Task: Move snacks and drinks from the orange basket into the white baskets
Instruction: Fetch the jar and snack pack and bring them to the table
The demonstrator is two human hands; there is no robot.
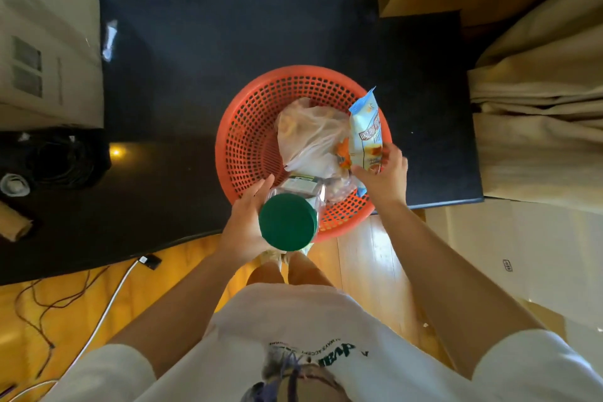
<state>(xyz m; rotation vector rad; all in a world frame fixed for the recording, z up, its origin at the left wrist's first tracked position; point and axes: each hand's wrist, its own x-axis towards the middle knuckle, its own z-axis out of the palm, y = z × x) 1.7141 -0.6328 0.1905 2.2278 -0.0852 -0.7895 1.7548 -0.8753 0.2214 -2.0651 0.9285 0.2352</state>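
Observation:
The round orange basket (248,140) sits on a black surface (228,52) in front of me. My left hand (243,225) grips a clear jar with a green lid (288,222), held above the basket's near rim. My right hand (383,173) pinches the lower end of a light-blue snack packet (365,127), lifted over the basket's right side. Inside the basket lie a translucent plastic bag of snacks (310,137) and a small orange-patterned packet (342,153). No white basket is in view.
A cardboard box (49,36) stands at the left, more boxes and beige fabric (538,101) at the right. Coiled black cable (62,157) lies on the black surface at left. Wires and a white cable (107,310) trail across the wooden floor.

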